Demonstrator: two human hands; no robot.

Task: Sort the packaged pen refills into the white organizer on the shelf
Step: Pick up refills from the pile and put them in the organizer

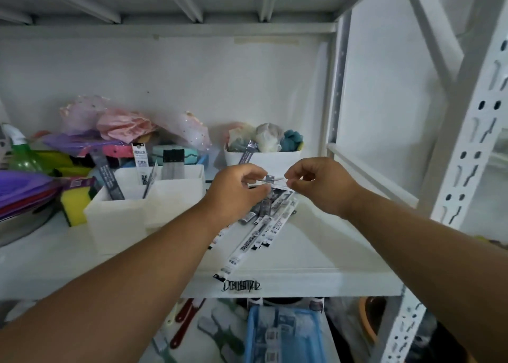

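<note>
A white organizer (129, 211) with several compartments stands on the shelf at the left of centre, and several refill packs (141, 160) stick upright out of it. A loose pile of packaged pen refills (264, 225) lies on the shelf to its right. Both hands are raised just above the far end of that pile. My left hand (236, 189) and my right hand (319, 184) pinch the two ends of one small refill pack (270, 179) between them. Most of that pack is hidden by the fingers.
A white bin (277, 157) of bundled cloth sits behind the hands. Sponges (75, 206), a metal bowl (19, 225) and coloured bags crowd the left. A shelf post (472, 131) rises at the right. Below lies a blue tray (286, 332).
</note>
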